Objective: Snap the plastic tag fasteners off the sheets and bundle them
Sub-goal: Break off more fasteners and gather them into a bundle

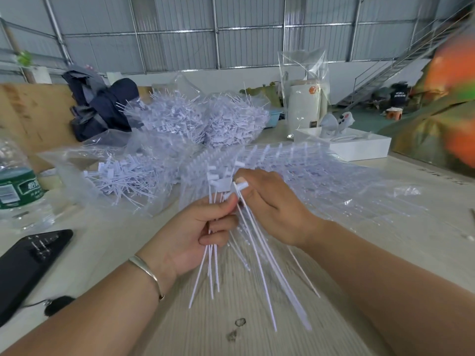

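Gripping a bundle of fasteners (pixel 213 255), the left hand (pixel 195 235) is curled closed. One fastener (pixel 253 242) is pinched by the right hand (pixel 270 209). Long axes run head-up, tails toward the viewer.

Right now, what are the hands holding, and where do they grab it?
The left hand grips a bunch of loose fasteners near their heads. The right hand pinches one fastener just below its head.

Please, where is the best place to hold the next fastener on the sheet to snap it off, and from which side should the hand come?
Probably at its blocky white head, where the right hand now pinches one fastener. The head is thicker than the thin tail, so fingers get better purchase there. Come from the right, since the sheet of fasteners lies right of the hands and the left hand holds the bundle.
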Available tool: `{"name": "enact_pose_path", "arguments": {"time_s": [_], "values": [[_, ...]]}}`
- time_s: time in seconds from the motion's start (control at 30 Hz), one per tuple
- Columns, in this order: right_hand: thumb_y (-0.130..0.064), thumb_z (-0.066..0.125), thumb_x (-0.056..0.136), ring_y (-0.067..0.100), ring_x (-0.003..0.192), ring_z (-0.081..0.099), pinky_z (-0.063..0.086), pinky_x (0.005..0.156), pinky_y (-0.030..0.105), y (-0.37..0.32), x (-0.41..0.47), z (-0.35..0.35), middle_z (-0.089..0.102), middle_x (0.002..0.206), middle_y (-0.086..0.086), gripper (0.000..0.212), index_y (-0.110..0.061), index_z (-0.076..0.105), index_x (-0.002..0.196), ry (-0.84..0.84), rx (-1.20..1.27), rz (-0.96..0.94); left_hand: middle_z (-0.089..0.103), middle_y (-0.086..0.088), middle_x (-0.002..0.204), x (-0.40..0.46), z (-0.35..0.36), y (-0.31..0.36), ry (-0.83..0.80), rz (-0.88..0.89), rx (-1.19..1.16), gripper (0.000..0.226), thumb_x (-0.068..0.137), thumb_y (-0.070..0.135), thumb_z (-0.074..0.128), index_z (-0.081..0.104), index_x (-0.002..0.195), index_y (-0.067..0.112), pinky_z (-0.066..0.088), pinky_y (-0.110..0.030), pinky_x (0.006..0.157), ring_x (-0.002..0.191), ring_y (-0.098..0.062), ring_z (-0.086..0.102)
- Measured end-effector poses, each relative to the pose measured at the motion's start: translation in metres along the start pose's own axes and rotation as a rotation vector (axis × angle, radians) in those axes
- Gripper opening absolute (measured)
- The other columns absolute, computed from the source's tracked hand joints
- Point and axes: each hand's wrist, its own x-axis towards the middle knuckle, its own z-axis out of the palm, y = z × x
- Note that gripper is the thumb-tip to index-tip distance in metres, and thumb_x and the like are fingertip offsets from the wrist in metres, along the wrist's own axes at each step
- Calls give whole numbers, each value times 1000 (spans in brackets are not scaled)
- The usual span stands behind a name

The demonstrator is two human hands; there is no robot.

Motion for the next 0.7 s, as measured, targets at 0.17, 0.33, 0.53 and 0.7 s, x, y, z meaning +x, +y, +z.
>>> {"name": "enact_pose_path", "arguments": {"time_s": [0.17,0.33,0.53,0.7], "values": [[-28,35,98,21,59,42,33,62,36,10,0,-2,43,63,-4,31,-14,45,72,70,-259,-6,61,-4,74,1,-4,3,67,-54,-71,17,68,14,67,71,83,6,14,-12,31,42,-4,34],[-46,40,93,18,58,51,34,72,34,21,-3,-8,52,58,-4,41,-13,57,75,185,-386,158,38,6,49,6,-10,7,131,-9,-39,18,78,16,59,48,65,14,5,-18,37,33,-2,25],[-54,48,85,18,58,47,30,75,35,19,-2,-12,46,57,-4,41,-20,47,62,241,-486,226,23,10,45,10,-16,8,315,43,113,23,69,19,69,48,61,21,11,-15,30,34,-2,17],[-38,61,90,19,57,40,29,74,36,29,-3,-29,37,55,-2,46,-12,45,55,292,-339,311,24,10,46,7,-26,14,363,75,143,23,61,17,72,54,46,21,12,-15,31,35,-3,18]]}}
